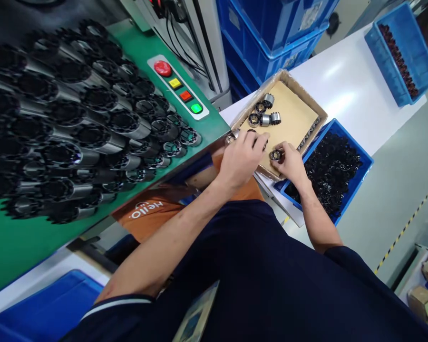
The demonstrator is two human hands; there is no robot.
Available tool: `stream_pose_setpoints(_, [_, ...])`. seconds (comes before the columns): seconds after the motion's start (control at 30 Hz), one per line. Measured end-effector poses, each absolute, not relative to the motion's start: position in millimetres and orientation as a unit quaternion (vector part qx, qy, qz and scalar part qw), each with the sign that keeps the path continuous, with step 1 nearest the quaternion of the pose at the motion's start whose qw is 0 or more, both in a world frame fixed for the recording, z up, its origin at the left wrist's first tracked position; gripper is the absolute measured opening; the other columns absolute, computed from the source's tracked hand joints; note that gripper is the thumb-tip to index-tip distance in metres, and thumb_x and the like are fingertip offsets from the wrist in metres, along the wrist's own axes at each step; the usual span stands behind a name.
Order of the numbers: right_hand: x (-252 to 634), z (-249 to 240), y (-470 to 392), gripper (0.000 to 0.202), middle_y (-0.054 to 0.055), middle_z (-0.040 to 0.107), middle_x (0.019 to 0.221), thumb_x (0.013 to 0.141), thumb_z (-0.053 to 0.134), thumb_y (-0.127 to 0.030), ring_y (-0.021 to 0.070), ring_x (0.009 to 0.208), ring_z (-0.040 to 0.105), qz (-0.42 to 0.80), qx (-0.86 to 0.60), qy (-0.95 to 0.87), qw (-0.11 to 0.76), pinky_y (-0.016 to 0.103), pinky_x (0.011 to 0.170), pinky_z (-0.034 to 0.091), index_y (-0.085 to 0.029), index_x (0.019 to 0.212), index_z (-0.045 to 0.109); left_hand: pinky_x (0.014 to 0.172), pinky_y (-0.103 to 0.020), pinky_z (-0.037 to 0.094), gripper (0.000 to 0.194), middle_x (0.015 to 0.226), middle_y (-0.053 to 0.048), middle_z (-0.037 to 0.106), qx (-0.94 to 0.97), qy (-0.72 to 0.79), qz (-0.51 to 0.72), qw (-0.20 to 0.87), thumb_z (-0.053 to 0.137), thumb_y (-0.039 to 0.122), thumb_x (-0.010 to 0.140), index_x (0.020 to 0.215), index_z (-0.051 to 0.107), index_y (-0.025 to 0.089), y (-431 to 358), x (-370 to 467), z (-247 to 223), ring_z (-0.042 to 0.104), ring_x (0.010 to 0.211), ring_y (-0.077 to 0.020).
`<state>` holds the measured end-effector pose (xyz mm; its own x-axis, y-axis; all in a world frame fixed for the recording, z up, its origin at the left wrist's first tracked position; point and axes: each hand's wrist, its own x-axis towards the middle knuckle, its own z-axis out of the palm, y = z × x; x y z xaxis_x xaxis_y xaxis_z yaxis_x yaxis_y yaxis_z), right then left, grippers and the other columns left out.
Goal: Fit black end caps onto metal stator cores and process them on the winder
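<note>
Head cam: right hand (290,164) pinches a small black-and-silver toothed ring (276,155) over the flat tan sheet (296,111), by the near-right corner of the brown cardboard box (305,97). Left hand (244,154) curls over the near-left corner, grip hidden, can't tell. Reads as single-ring handling; next move calls for a light pinch, clear of loose silver-and-black rings (265,119) toward the left edge.

- Shirt (257,266): dark navy, short-sleeved.
- Left sleeve (110,323): thin white band near hem.
- Flat card (198,314) at chest: pale edge, dark-blue patch.
- Left hand (243,156), right hand (291,165): bare; forearms too.
</note>
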<state>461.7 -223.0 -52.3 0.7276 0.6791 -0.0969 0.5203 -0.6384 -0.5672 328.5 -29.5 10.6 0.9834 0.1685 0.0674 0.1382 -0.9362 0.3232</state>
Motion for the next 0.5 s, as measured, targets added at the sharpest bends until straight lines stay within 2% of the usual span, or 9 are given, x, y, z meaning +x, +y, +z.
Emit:
stream_pose_setpoints(0.1, [462,-53,-226,0.034,0.015,0.076,0.129,0.091,0.078,-0.025,0.0367,0.117,0.077,0.138,-0.900,-0.315,0.268,0.055,0.108,0.067,-0.026,0.122,0.066,0.106,-0.043,0.065,0.044,0.141,-0.017,0.083,0.986,0.040,0.010,0.163,0.064,0.020,0.121,0.165,0.068,0.021,-47,324,8,0.072,0.136,-0.0350])
stream_pose_setpoints(0.2, [464,-56,-225,0.034,0.016,0.076,0.126,0.089,0.082,-0.027,0.0371,0.117,0.076,0.136,-0.901,-0.302,0.279,0.058,0.108,0.069,-0.026,0.118,0.064,0.104,-0.041,0.064,0.037,0.133,-0.018,0.085,0.985,0.069,-0.042,0.152,0.062,0.011,0.117,0.152,0.072,0.016,-53,335,2,0.073,0.133,-0.0349])
stream_pose_setpoints(0.27, [462,-58,-222,0.038,0.014,0.076,0.126,0.090,0.082,-0.028,0.0320,0.106,0.079,0.151,-0.894,-0.306,0.291,0.054,0.101,0.073,-0.026,0.124,0.063,0.105,-0.043,0.064,0.036,0.136,-0.022,0.083,0.983,0.100,-0.045,0.144,0.058,0.009,0.117,0.151,0.071,0.013,-50,344,0,0.073,0.135,-0.0370])
stream_pose_setpoints(0.37, [459,-57,-219,0.050,0.010,0.079,0.126,0.097,0.077,-0.030,0.0232,0.090,0.081,0.185,-0.871,-0.338,0.305,0.043,0.086,0.076,-0.026,0.143,0.058,0.111,-0.048,0.062,0.039,0.151,-0.025,0.075,0.982,0.117,-0.033,0.145,0.056,0.009,0.117,0.155,0.068,0.012,-42,345,6,0.071,0.144,-0.0405])
stream_pose_setpoints(0.43, [460,-50,-216,0.050,0.008,0.080,0.124,0.101,0.074,-0.031,0.0225,0.089,0.082,0.195,-0.857,-0.369,0.301,0.041,0.084,0.076,-0.027,0.149,0.057,0.113,-0.049,0.061,0.043,0.154,-0.023,0.072,0.980,0.112,-0.014,0.164,0.065,0.013,0.116,0.159,0.067,0.014,-39,332,11,0.071,0.144,-0.0411])
stream_pose_setpoints(0.5, [466,-38,-211,0.041,0.011,0.080,0.130,0.107,0.069,-0.030,0.0261,0.100,0.083,0.185,-0.848,-0.407,0.286,0.047,0.093,0.076,-0.026,0.148,0.061,0.111,-0.048,0.062,0.048,0.151,-0.020,0.074,0.974,0.103,0.012,0.200,0.076,0.021,0.114,0.161,0.068,0.018,-38,309,11,0.073,0.140,-0.0400])
